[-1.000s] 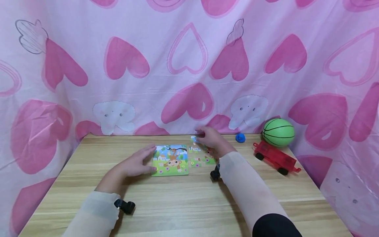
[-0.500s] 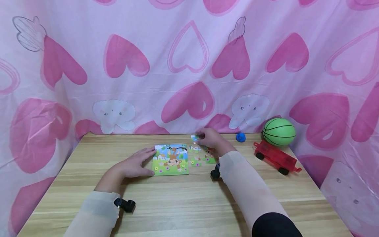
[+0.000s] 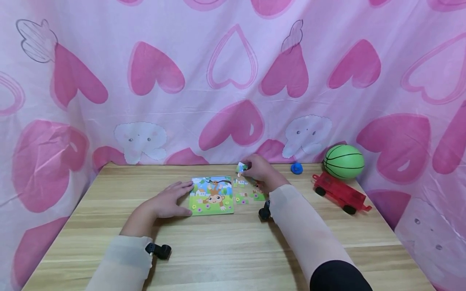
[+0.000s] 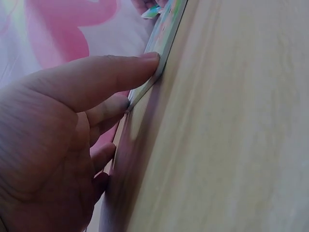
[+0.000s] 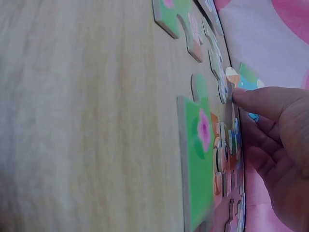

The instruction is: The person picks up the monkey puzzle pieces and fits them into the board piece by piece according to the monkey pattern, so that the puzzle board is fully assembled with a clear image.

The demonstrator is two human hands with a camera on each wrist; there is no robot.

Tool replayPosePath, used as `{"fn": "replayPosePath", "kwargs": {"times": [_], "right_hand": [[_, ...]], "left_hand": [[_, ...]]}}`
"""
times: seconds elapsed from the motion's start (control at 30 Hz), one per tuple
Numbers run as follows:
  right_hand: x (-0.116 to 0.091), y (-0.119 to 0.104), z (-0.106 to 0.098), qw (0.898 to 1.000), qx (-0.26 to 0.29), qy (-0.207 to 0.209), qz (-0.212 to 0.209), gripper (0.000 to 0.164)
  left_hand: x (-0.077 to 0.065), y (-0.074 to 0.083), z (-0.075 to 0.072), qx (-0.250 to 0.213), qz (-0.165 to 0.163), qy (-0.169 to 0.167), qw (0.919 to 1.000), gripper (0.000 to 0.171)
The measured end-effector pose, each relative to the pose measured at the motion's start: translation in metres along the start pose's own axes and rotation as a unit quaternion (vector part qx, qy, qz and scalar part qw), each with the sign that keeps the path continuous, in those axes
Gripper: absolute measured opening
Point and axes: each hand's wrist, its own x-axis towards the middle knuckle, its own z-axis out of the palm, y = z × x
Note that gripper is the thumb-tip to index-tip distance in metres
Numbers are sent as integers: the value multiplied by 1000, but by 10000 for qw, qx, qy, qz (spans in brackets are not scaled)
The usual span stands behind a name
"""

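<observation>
A square puzzle board (image 3: 212,195) with a monkey picture lies flat on the table. My left hand (image 3: 170,201) rests at its left side; thumb and index finger (image 4: 118,106) touch the edge, fairly straight and spread apart. To the right of the board, my right hand (image 3: 260,171) pinches a blue-and-green puzzle piece (image 3: 240,167) between thumb and fingers, tilted up off the table. In the right wrist view the thumb (image 5: 251,98) presses against that piece (image 5: 247,77). Loose pieces lie below the hand, among them a green one with a pink flower (image 5: 200,140); the forearm partly hides them.
At the right stand a red toy trailer (image 3: 340,194) with black wheels and a green ball (image 3: 344,161). A small blue round thing (image 3: 296,168) sits near the back edge. Behind the wooden table (image 3: 218,250) hangs a pink heart-patterned curtain (image 3: 233,81).
My right hand has lifted and tilted the blue-and-green puzzle piece, which lay flat before. The left hand and the board have shifted slightly to the right.
</observation>
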Motion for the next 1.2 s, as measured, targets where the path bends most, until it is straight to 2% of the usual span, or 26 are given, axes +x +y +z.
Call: {"fn": "replayPosePath", "kwargs": {"times": [0.23,0.37,0.43,0.57,0.63,0.77,0.87,1.0,1.2], "right_hand": [[-2,-3,-1,9997,219,97,-89,23],[-5,-11,0,9962,866,-24,111,24],[-6,-16,3,9944,1052,-58,-10,29],[-9,-31,17,9931,960,-116,-669,38],[-12,-40,26,9907,1033,-242,-847,38],[-18,-60,44,9896,1142,-398,-782,28],[-18,-72,57,9883,1267,-542,-648,27],[-12,-81,73,9886,1085,-685,-789,26],[-7,-93,87,9933,281,-622,-933,25]], "left_hand": [[0,0,1,55,-46,31,10000,99],[0,-1,2,78,-35,58,9999,100],[-2,-2,2,88,-10,59,9999,100],[-5,-3,3,108,-42,34,9999,99],[-7,-3,3,108,-63,27,9999,99],[-6,-2,2,101,-105,26,9999,99],[-4,-3,2,102,-101,4,9999,99],[-2,-3,3,100,-114,-12,9999,99],[-1,-2,4,106,-53,14,9999,99]]}}
